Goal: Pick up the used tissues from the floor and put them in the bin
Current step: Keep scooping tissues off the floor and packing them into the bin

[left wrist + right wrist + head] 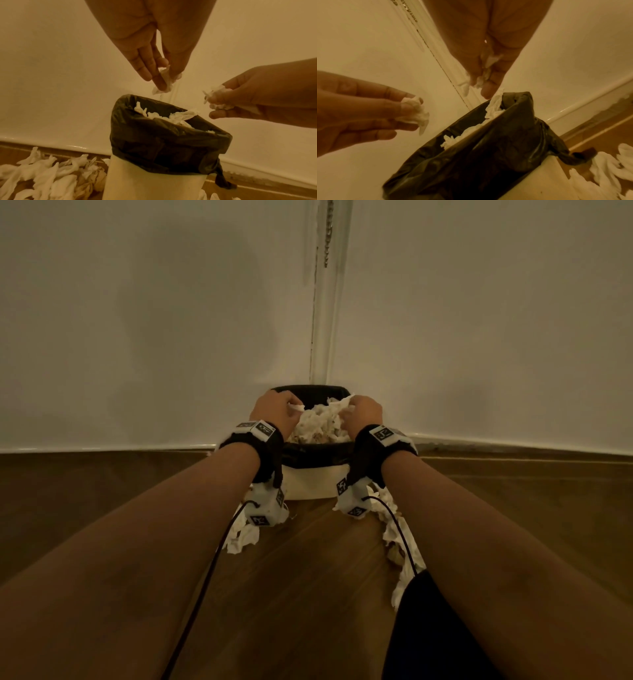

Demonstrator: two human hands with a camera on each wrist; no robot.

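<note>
Where walls (137, 320) meet, floor (308, 594).

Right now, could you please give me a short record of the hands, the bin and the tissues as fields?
left hand: pinches a crumpled tissue above the bin
right hand: grips another tissue wad over the bin
bin: white, black liner folded over its rim, in the wall corner
bin contents: tissues heaped to the rim
floor: tissues left on both sides of the bin

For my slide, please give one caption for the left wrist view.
Left hand and right hand each hold a crumpled tissue above the liner-fitted bin.
</note>
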